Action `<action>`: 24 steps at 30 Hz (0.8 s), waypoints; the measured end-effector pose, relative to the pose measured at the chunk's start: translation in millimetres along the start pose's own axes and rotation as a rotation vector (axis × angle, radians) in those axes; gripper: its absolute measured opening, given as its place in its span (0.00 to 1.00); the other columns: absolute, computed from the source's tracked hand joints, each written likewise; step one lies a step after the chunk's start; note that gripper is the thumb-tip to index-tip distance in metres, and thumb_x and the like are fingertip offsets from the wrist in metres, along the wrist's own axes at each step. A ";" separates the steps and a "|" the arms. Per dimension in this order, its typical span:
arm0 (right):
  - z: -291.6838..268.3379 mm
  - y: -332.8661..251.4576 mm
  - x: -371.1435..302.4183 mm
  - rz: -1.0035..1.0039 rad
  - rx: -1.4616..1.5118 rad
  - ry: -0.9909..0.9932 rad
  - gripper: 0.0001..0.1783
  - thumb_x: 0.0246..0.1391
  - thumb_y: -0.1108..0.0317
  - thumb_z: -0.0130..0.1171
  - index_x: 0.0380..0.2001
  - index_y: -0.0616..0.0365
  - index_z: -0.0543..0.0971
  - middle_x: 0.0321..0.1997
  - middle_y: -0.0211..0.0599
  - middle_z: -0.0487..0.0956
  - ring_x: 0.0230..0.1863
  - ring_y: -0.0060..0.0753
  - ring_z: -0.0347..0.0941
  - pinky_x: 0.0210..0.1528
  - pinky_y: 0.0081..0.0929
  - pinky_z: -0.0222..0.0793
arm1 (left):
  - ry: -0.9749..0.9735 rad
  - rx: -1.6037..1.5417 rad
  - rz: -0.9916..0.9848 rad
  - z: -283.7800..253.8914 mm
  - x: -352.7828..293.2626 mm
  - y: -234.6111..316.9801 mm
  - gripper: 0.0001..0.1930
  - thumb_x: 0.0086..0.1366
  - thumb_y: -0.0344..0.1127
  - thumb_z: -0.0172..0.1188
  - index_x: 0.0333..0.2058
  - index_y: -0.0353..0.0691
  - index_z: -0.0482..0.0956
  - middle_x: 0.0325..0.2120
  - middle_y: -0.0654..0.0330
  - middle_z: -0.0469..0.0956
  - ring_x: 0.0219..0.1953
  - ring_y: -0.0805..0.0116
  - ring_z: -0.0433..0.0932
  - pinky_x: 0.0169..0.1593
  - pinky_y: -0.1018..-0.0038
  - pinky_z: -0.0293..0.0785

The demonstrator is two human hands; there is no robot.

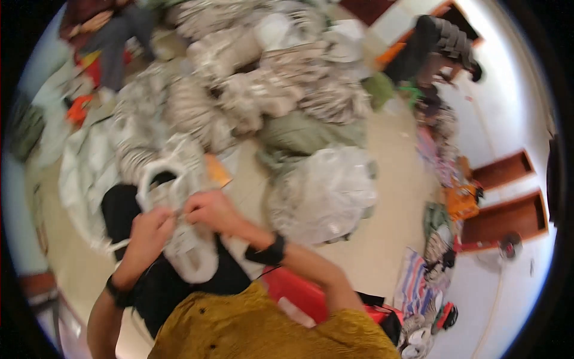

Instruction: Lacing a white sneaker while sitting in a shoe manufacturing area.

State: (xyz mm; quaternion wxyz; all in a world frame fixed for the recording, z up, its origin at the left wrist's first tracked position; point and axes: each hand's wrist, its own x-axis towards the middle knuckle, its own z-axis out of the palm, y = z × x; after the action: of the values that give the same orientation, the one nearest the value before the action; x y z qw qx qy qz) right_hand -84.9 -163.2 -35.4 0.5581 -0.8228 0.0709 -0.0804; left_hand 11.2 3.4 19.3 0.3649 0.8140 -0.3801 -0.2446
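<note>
A white shoe (190,256) lies over my dark-trousered lap, its rounded toe end toward me. Farther up is a pale ring-shaped opening (160,173) with a dark inside; blur hides whether it belongs to the same shoe. My left hand (153,230) is closed at the shoe's left side, thumb and fingers pinched together. From the right, my right hand (210,210) closes in a pinch close to the left fingertips. Whether a lace or thin cord runs between the fingers is too blurred to see. A dark band circles each wrist.
Bundles of pale, stacked pieces (239,90) heap up ahead. A clear plastic bag (323,194) stands front right, and an orange piece (218,170) lies beyond my hands. One person (107,36) sits far left; another (442,48) bends far right. Wooden shelves (505,218) line the right wall.
</note>
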 end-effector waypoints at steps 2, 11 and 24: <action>-12.5 -16.3 -1.3 -0.047 -0.059 0.002 0.06 0.37 0.69 0.60 0.22 0.57 0.78 0.23 0.32 0.77 0.25 0.23 0.72 0.30 0.21 0.68 | -0.020 -0.031 -0.036 1.0 2.0 4.0 0.09 0.57 0.35 0.52 0.30 0.34 0.74 0.23 0.45 0.73 0.28 0.50 0.77 0.30 0.67 0.71; -11.6 -34.4 -3.1 0.058 -0.024 0.035 0.06 0.35 0.77 0.61 0.23 0.62 0.78 0.22 0.33 0.76 0.25 0.24 0.71 0.29 0.20 0.66 | -0.083 -0.161 -0.101 0.6 1.0 1.0 0.08 0.57 0.32 0.52 0.32 0.34 0.75 0.17 0.60 0.74 0.17 0.78 0.70 0.23 0.78 0.68; -6.9 -34.7 -4.5 -0.514 -0.662 0.152 0.04 0.32 0.72 0.55 0.14 0.55 0.70 0.15 0.34 0.67 0.18 0.35 0.69 0.21 0.31 0.65 | -0.036 -0.115 -0.037 4.2 3.2 7.5 0.09 0.56 0.32 0.50 0.32 0.35 0.76 0.26 0.45 0.75 0.31 0.47 0.76 0.35 0.63 0.72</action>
State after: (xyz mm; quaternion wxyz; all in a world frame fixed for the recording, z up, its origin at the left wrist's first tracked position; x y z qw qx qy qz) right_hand -89.8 -155.7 -0.8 0.2189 -0.9402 -0.0734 -0.2503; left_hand 7.0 -4.2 22.2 0.3996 0.7941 -0.3566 -0.2873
